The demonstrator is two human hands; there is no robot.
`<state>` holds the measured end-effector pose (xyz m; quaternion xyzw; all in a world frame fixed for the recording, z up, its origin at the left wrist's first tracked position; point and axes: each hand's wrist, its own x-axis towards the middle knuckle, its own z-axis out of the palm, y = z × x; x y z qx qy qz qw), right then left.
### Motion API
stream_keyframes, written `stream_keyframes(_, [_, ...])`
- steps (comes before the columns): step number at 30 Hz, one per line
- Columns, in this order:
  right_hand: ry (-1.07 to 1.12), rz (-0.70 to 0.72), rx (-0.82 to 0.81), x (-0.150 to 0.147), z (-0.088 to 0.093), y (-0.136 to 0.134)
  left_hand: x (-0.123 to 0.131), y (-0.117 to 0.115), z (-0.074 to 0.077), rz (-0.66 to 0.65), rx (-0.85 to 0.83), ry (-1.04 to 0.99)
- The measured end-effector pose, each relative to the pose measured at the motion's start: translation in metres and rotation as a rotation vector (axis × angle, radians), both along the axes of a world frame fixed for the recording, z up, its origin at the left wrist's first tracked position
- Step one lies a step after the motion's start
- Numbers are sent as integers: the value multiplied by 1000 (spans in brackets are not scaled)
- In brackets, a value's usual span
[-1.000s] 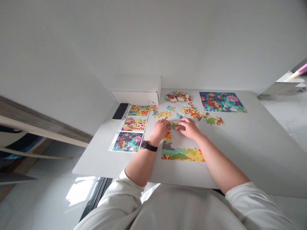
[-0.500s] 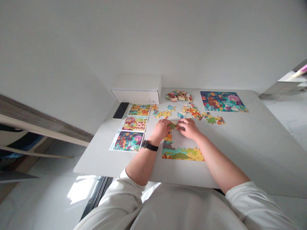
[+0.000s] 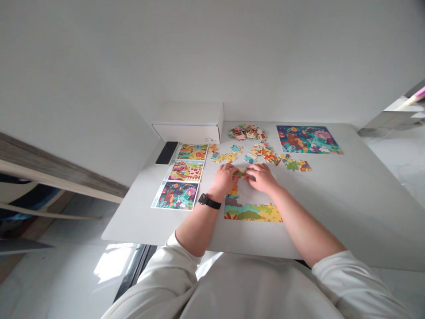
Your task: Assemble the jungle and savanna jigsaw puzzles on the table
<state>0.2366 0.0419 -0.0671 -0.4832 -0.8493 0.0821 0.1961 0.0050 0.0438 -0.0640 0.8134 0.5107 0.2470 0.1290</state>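
While the left hand [image 3: 225, 180] is covering the far left corner of the partial puzzle [image 3: 254, 212], the right hand [image 3: 261, 178] is working at a green piece [image 3: 242, 172] just beside it. Fingers on both are curling down and hiding the contact; can't tell if either is pinching or only pressing. Left is probably bracing the corner against sliding; right is likely squaring the piece from the open side. Partial puzzle is lying flat on the counter [image 3: 327, 208], straight in front of the body, presumably for two-handed reach. Loose pieces [image 3: 266, 153] are sitting just past the hands, likely for quick picking. Picture sheets [image 3: 186, 172] are lying off left, probably for checking against. Orientation: bottom strip is running left-right, long axis roughly parallel to the near counter edge; left column is pointing away from the body, forming an L. Green piece's long axis: can't tell, fingers are masking it.
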Motion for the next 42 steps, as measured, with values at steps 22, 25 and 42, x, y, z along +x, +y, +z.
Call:
stream_keyframes(22, [338, -349, -147, 97, 34, -7, 0, 6, -6, 18, -14, 12])
stream_keyframes(25, [220, -320, -145, 87, 11, -13, 0, 5, -5, 29, -18, 16])
stream_keyframes(42, [-4, -191, 59, 70, -8, -17, 0, 1, 0, 42, -17, 68])
